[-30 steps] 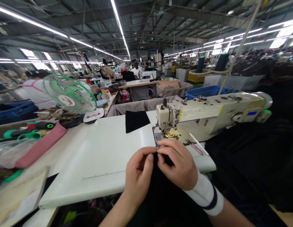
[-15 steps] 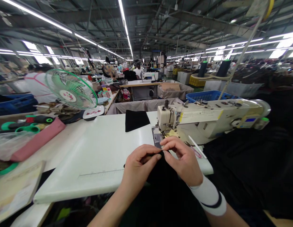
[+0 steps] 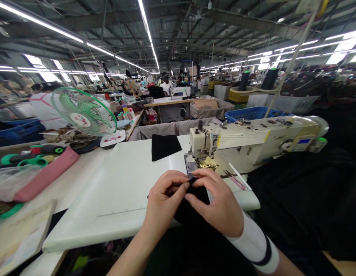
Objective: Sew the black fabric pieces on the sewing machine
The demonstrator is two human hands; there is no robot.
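Black fabric [image 3: 192, 205] hangs over the front edge of the white sewing table, pinched at its upper edge by both hands. My left hand [image 3: 168, 195] grips it between thumb and fingers. My right hand [image 3: 216, 199], with a white wristband [image 3: 255, 239], closes on the same cloth just to the right. The fingertips of the two hands nearly meet, a little in front of the sewing machine's needle area [image 3: 202, 159]. Another black fabric piece [image 3: 165, 147] lies flat on the table behind my left hand. The fabric's lower part merges into the dark below.
The sewing machine [image 3: 241, 138] spans the right side. Pink-handled snips [image 3: 237, 182] and a white pen-like stick [image 3: 239, 176] lie beside it. Dark cloth [image 3: 304, 199] is heaped at the right. A green fan [image 3: 84, 113], thread spools [image 3: 37, 159] and a booklet [image 3: 25, 234] are at left.
Both hands have shifted slightly left with the black fabric. My right hand has turned more over the cloth, and its fingers have moved lower. The view has moved slightly.
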